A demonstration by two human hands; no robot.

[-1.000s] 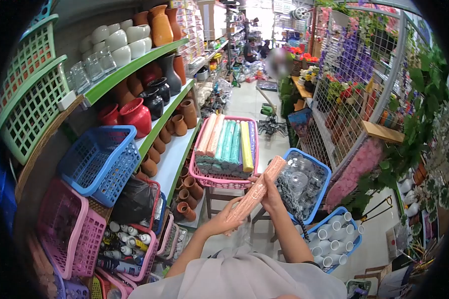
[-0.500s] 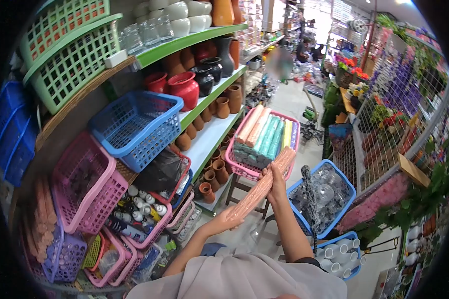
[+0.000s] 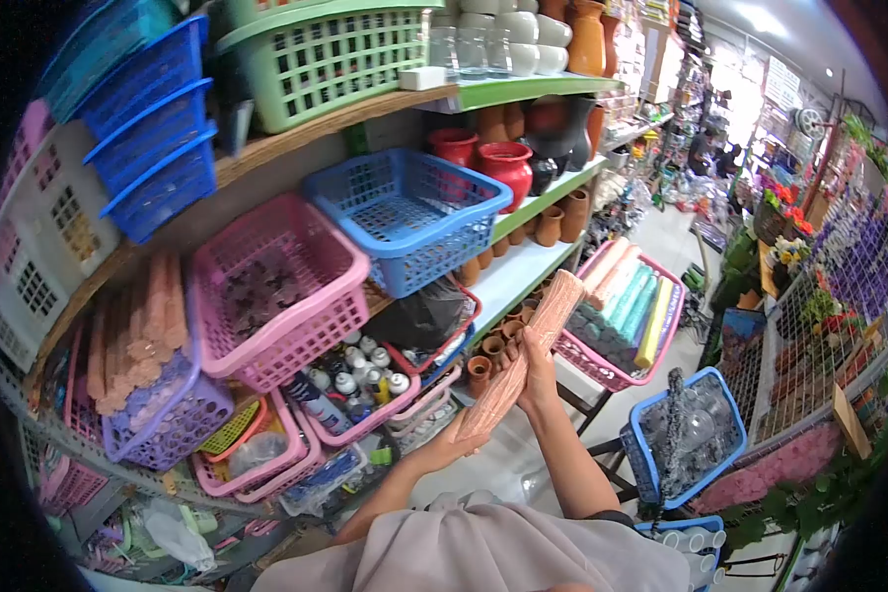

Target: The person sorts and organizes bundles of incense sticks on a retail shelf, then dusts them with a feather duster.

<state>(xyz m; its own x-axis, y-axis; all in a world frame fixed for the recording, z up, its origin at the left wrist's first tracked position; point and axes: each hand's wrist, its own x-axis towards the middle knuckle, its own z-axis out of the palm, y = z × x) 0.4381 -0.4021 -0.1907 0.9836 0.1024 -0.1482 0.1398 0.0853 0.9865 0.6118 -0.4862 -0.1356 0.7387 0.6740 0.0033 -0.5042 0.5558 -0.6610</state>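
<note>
A long peach roll in clear plastic wrap [image 3: 508, 390] slants across in front of me, its upper end pointing away to the right. My left hand [image 3: 451, 444] is closed around its lower end. Higher up, my right hand [image 3: 533, 373] grips it near the middle, fingers wrapped round. Just beyond the right hand, a pink basket [image 3: 602, 373] holds similar wrapped rolls in peach, teal [image 3: 629, 301] and yellow. On the left, more peach rolls [image 3: 148, 321] stand in a purple basket [image 3: 173, 419].
A blue basket [image 3: 414, 271] and a pink basket [image 3: 296, 355] sit on the left shelving. Red and brown pots [image 3: 506, 173] line the shelves behind. To the right are a blue basket of clear plastic items [image 3: 646, 474] and a wire rack with flowers [image 3: 809, 335].
My view has swung left, so more of the left shelving and the purple basket shows. Both hands still hold the peach roll.
</note>
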